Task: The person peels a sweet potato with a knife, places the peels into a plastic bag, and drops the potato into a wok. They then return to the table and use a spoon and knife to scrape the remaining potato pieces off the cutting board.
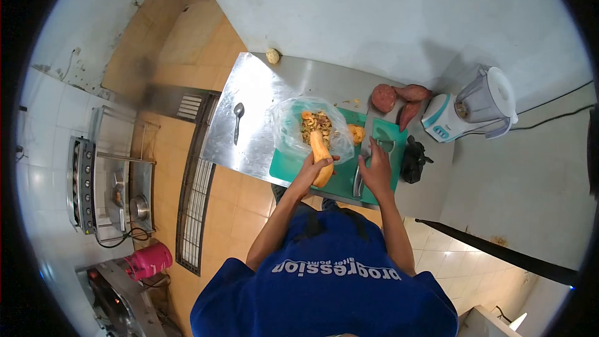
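Where blender (477, 106) stands, yams (399, 97) crowd.

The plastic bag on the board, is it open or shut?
Open: the bag mouth gapes, showing peelings inside.

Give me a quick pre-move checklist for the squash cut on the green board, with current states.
1. Left hand has the squash piece held: ok.
2. Right hand is on the knife: ok, though how firm the grip is, cannot tell.
3. Squash rests on the green cutting board: ok.
4. Plastic bag of scraps lies partly on the board, close to the squash: not ok.
5. Left fingers clear of the blade: cannot tell, too small.
6. Sweet potatoes and blender stand off the board: ok.
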`<state>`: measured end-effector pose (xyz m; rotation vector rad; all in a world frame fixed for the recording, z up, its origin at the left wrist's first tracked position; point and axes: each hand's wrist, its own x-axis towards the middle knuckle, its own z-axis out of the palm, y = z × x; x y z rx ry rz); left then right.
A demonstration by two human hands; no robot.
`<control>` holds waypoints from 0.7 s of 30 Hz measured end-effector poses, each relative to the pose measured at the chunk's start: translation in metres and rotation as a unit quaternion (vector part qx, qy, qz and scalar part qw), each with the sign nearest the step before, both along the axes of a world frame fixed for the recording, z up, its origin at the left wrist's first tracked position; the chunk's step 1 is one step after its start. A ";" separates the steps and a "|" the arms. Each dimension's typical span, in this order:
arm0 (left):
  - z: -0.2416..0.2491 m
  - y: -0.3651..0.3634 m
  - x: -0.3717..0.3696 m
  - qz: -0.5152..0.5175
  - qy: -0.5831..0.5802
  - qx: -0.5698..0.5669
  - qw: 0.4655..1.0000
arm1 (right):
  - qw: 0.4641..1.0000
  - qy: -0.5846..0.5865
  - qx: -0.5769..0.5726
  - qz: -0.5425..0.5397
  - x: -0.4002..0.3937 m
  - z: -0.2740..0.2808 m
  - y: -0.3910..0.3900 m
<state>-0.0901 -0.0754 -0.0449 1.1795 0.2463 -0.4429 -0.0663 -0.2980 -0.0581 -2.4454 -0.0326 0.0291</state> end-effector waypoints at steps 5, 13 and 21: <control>0.003 -0.009 0.003 -0.002 -0.018 -0.019 1.000 | 0.988 -0.074 -0.084 0.109 0.032 0.007 0.013; 0.013 0.007 0.011 -0.009 -0.037 -0.016 0.999 | 0.982 -0.074 -0.094 0.149 0.065 -0.018 0.022; 0.025 0.038 0.011 0.017 -0.032 -0.027 0.999 | 0.993 -0.055 0.104 0.017 0.074 -0.024 0.016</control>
